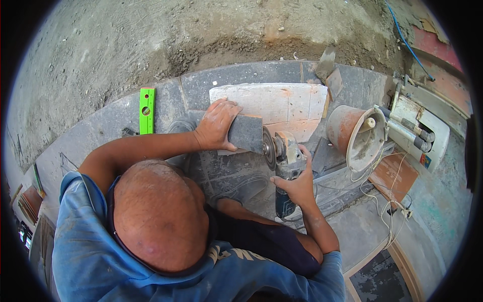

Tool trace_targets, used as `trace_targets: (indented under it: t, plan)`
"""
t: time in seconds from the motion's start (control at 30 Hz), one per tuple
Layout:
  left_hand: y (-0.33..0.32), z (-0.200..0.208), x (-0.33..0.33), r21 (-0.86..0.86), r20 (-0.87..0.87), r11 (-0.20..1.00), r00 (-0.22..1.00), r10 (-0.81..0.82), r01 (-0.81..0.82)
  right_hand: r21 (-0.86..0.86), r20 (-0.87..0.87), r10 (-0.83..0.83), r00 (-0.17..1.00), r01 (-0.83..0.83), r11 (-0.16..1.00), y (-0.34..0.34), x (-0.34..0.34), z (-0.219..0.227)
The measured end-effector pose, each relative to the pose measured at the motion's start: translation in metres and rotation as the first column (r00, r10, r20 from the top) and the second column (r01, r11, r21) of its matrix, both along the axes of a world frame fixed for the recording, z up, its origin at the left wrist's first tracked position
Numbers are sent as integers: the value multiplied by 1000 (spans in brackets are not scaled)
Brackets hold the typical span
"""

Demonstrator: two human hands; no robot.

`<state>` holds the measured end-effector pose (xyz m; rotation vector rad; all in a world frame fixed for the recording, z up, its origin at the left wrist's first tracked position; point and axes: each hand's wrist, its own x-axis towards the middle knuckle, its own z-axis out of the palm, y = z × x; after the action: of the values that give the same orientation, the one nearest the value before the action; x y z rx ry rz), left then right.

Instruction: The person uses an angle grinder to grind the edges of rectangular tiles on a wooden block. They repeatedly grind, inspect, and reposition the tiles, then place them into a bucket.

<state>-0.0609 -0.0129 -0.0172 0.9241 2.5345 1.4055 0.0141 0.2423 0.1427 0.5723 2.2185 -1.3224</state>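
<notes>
My left hand (217,125) is closed on a dark grey tile (246,133), its fingers over the far edge and the thumb at the near side. The tile lies over the left part of a white block (297,103) marked with orange dust and thin lines. My right hand (298,182) grips the body of an angle grinder (288,171), fingers round its far side and thumb across the near side. The grinder's disc (269,147) stands on edge at the tile's right end; whether it touches is hard to tell.
A green spirit level (147,111) lies at the left. To the right are a dusty bucket (347,128) on its side, a cut white container (433,123), a brown tile (395,173) and tangled cables (388,214). A trowel (326,63) rests by the bare earth (166,35).
</notes>
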Motion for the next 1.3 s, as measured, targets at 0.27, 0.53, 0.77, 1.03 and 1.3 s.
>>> trace_targets:
  t: [0.27,0.53,0.77,1.03,1.3]
  plan:
    - [0,0,0,3,-1,1000,1000,-2,2,-9,-18,5,1000,-5,1000,1,-1,-5]
    - [0,2,-1,-12,23,1000,1000,-17,17,-2,-22,6,1000,-6,1000,0,-5,-5]
    - [0,3,-2,-11,16,1000,1000,-15,15,-46,12,-40,999,41,998,-3,-12,-3]
    - [0,2,0,14,23,1000,1000,9,-9,-37,31,-27,999,28,999,-3,-19,-3]
    - [-1,3,-3,0,0,1000,1000,-16,16,-61,12,-27,1000,28,998,0,-22,-5]
